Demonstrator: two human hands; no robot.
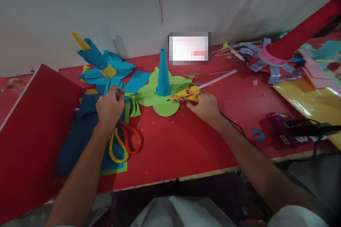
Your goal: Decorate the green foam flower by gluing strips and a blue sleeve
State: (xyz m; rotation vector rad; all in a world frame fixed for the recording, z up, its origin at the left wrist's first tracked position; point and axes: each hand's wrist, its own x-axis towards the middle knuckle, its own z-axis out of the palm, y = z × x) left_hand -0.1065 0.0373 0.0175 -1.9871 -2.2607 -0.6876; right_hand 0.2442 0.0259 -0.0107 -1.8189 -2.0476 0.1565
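My right hand (205,107) is wrapped round a yellow glue gun (186,94) with a clear glue stick (220,78) in its back. The gun's nozzle points left, at the base of a blue foam cone (163,78). This cone stands upright on a green petal-shaped foam piece (166,109). Across the green piece runs a green strip with fringed ends (135,107). My left hand (109,105) is closed, fingertips pinched beside the strip's left end; what lies between them is hidden. Scissors (126,142) with one yellow and one red handle lie below the left hand.
A finished-looking blue foam flower (106,69) stands behind my left hand. Dark blue foam (80,138) and a red board (34,138) are at left. A blurred-out screen (189,48) leans on the wall. At right are a purple box (289,127) and a yellow sheet (306,103).
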